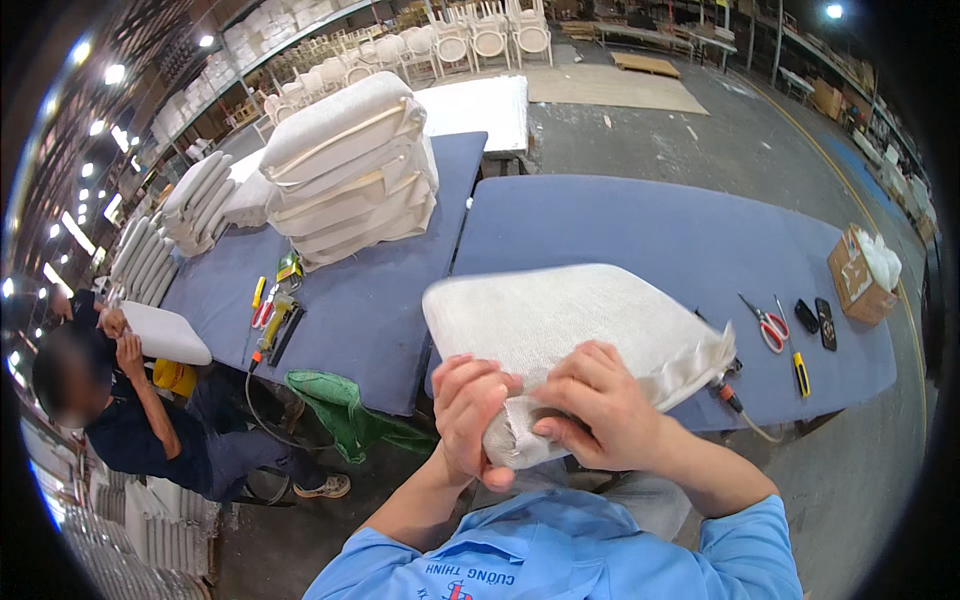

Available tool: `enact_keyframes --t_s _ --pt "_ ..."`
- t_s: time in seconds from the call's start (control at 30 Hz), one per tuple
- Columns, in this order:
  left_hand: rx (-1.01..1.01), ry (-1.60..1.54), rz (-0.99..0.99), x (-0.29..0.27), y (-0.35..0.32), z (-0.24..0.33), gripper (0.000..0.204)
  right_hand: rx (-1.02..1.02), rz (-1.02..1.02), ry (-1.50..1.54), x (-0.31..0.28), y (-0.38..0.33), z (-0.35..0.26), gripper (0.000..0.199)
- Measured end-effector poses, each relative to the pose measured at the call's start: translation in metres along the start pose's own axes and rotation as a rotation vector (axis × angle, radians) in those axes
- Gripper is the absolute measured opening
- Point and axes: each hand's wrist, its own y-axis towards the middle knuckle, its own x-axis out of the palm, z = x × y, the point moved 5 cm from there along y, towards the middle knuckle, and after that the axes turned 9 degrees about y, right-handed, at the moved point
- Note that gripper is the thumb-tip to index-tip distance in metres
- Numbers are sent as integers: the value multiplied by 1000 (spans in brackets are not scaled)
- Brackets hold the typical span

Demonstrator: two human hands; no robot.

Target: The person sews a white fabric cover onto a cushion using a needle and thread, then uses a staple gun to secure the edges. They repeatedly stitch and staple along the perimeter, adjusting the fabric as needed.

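A white fabric-covered seat cushion point(560, 310) is tilted up in front of me, its near corner toward my body. My left hand point(465, 415) is closed round the left side of that corner. On the other side, my right hand point(600, 405) bends its fingers over the edge and pinches the gathered fabric point(515, 430) at the corner. Loose, frayed cloth hangs from the cushion's right edge. Partly hidden behind that edge lies an air tool point(728, 392) with an orange hose fitting. The cushion's underside cannot be seen.
On the blue padded table point(640, 215) lie red-handled scissors point(773, 330), a yellow utility knife point(801, 375) and a black phone point(826, 324). A carton point(858, 280) stands right. Left are stacked cushions point(345, 190), a staple gun point(275, 330) and a green cloth point(350, 415). A co-worker point(150, 430) holds another cushion.
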Motion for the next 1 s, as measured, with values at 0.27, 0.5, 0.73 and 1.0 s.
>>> enact_keyframes --t_s 0.27,0.5,0.73,1.0 --pt "-985 -419 328 14 -96 -41 78 -219 191 123 88 -24 5 30" --pt "-1376 -630 242 10 -169 -37 74 -209 1 144 148 -46 13 28" --pt "-1456 -656 139 8 -190 -43 72 -133 -129 131 167 -62 21 29" --pt "-1513 -827 132 10 -204 -53 78 70 -202 254 162 -23 40 30"
